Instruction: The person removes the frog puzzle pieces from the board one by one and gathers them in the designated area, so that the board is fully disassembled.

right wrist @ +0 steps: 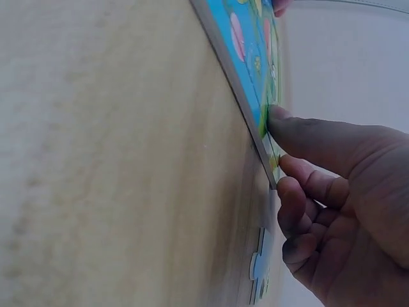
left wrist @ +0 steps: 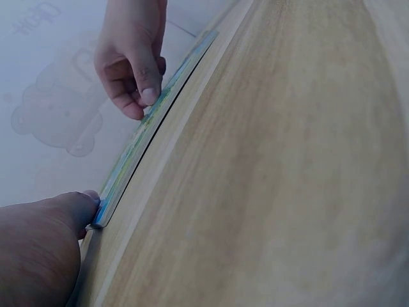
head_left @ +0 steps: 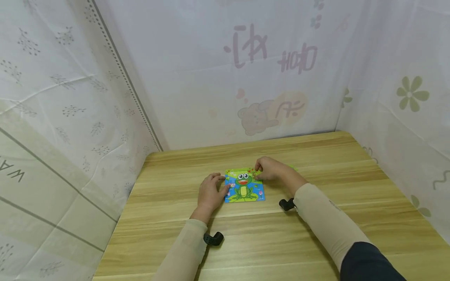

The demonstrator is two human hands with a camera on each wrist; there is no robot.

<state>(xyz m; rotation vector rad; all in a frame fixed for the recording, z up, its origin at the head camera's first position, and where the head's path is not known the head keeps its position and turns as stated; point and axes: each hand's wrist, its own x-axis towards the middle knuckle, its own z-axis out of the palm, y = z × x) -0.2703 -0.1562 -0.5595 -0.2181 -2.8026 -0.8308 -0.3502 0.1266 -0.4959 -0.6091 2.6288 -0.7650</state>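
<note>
Head view, centre of frame and nearest first. Left wrist camera (head_left: 214, 239), black, one, at the cuff of a beige sleeve (head_left: 184, 249), lower centre. Possible fault: the cuff catching the puzzle edge, should that arm slide forward low.

Left hand (head_left: 211, 193), one, left of centre; fingers relaxed, moderately wide, thumb touching the puzzle's left edge. Nothing seen gripped. Possible fault: uneven sideways pressure there, turning or skidding the puzzle.

Frog jigsaw puzzle (head_left: 243, 191), one, square, thin; mid-frame between the hands, flat on the wood-grain surface (head_left: 147, 234). Possible fault: too little bracing on the left, letting a push from the right shift the whole; a piece forced askew may ride up and lift its neighbours.

Right hand (head_left: 270, 168), one, at the puzzle's upper right corner; fingers bent, narrow, thumb and fingertips touching the corner. Whether a single piece is pinched there, cannot tell. Possible fault: a fingertip hooked under the edge, tipping that corner.

Loose jigsaw piece (right wrist: 259, 268), tabbed, bottom of the right wrist view, right of centre, on the surface, apart from the puzzle. Possible fault: swept away by the right forearm or curled fingers.

Printed cloth backdrop (head_left: 197, 58), upper frame, beyond the surface; no hazard judged.
</note>
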